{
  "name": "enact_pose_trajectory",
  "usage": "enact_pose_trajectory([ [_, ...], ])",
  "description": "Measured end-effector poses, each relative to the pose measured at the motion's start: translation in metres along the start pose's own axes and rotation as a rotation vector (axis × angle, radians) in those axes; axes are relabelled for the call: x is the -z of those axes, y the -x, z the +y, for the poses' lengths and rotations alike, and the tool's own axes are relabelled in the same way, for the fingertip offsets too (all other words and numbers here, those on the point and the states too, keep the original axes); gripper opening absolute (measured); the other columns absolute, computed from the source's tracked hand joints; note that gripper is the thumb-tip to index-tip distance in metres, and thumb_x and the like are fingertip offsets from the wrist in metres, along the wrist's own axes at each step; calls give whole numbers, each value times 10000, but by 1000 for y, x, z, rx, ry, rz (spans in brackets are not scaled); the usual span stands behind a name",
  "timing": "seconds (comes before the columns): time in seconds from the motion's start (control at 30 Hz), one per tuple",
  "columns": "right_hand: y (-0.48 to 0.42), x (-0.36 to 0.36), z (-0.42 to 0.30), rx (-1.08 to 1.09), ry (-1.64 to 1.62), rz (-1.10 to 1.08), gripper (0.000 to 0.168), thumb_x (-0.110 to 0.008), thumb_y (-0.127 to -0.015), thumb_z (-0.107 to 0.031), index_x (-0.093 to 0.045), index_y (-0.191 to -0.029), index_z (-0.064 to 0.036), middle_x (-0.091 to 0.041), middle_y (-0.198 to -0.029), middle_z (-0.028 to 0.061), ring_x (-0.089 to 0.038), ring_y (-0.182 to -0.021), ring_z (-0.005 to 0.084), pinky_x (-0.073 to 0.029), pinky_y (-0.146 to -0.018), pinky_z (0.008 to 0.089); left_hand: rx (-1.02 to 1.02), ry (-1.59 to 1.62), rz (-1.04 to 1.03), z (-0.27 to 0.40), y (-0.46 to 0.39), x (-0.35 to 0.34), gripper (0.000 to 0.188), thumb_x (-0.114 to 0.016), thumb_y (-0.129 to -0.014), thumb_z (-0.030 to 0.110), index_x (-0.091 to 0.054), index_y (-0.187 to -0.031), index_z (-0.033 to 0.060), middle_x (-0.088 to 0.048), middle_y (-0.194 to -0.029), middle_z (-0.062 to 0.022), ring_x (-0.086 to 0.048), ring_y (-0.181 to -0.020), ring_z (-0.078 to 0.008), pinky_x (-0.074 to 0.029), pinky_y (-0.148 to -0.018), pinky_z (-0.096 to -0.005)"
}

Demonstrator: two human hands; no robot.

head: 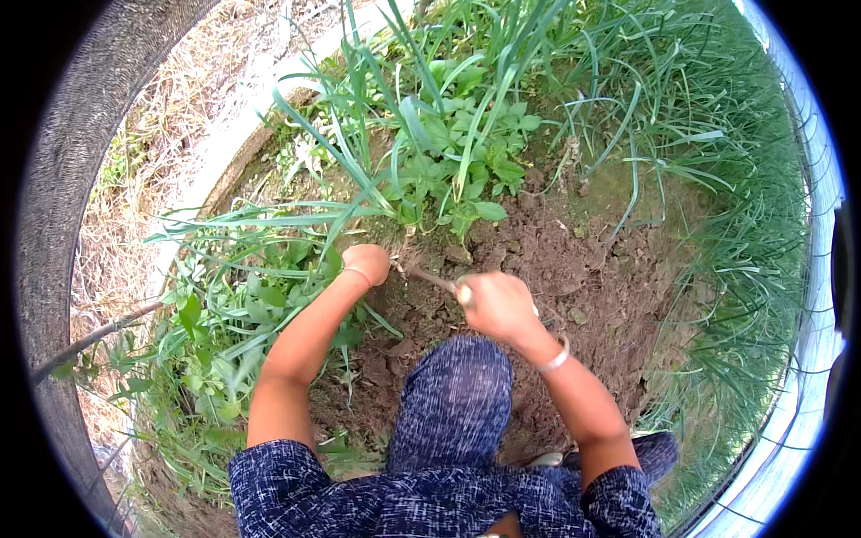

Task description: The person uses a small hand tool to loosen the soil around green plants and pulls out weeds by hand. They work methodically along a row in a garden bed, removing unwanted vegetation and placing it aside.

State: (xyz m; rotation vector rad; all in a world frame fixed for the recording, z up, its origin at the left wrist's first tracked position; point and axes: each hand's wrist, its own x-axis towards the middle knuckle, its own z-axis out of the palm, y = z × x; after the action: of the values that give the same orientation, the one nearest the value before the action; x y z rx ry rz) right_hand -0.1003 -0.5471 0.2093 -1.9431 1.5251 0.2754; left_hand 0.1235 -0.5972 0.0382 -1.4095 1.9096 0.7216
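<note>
My right hand point(501, 306) is closed around the pale handle of a small hand tool point(436, 279). Its thin metal shaft points left at the bare brown soil point(572, 269), and its tip is blurred. To the left, my left hand point(366, 263) is bent down at the base of long green leaves point(296, 218), close to the ground; its fingers are hidden, so its grip cannot be made out. Low broad-leaved plants point(464, 148) grow among upright strap-like leaves just beyond both hands.
Dense grass-like plants point(746, 222) fill the right side. A pale curved border point(235, 148) runs along the left, with dry straw point(148, 181) beyond it. Dark mesh netting point(50, 202) hangs at the far left, beside a thin pole point(101, 333). My knee point(457, 403) is below the hands.
</note>
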Motion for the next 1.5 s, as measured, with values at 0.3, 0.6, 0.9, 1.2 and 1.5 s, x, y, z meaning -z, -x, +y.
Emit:
enact_pose_trajectory([
  [0.3,5,-45,53,93,-143,121,223,-678,-755,-284,-730,-965,-227,-684,-792,129,-667,-723,309,-521,-645,432,126,-72,177,21,5,-14,231,-535,-838,210,-751,-915,189,-722,-974,-50,-694,-920,-243,-504,-704,-445],
  [0.6,11,-118,136,325,-346,428,223,-649,-849,-313,-706,-1020,-180,-694,-874,109,-670,-770,304,-532,-655,393,249,146,461,31,37,-43,207,-521,-833,168,-720,-815,114,-717,-875,-118,-708,-813,-276,-539,-692,-414],
  [0.9,4,-137,141,441,-407,375,256,-624,-869,-344,-678,-1064,-188,-688,-882,119,-661,-813,321,-527,-683,409,354,227,407,25,99,-21,223,-541,-794,148,-722,-875,46,-703,-931,-165,-690,-880,-317,-542,-775,-418],
  [1.2,13,50,69,309,109,-32,150,-569,-833,-149,-674,-827,-42,-663,-786,169,-652,-686,294,-527,-644,410,539,612,167,-74,321,-26,251,-518,-867,97,-670,-1063,60,-695,-1007,-108,-651,-902,-222,-514,-829,-368],
  [1.5,102,145,17,484,69,215,184,-634,-828,-241,-696,-794,-71,-649,-726,170,-630,-685,354,-492,-623,438,515,570,573,-45,269,-10,249,-610,-830,259,-693,-909,38,-660,-860,-229,-636,-766,-395,-513,-730,-429],
])
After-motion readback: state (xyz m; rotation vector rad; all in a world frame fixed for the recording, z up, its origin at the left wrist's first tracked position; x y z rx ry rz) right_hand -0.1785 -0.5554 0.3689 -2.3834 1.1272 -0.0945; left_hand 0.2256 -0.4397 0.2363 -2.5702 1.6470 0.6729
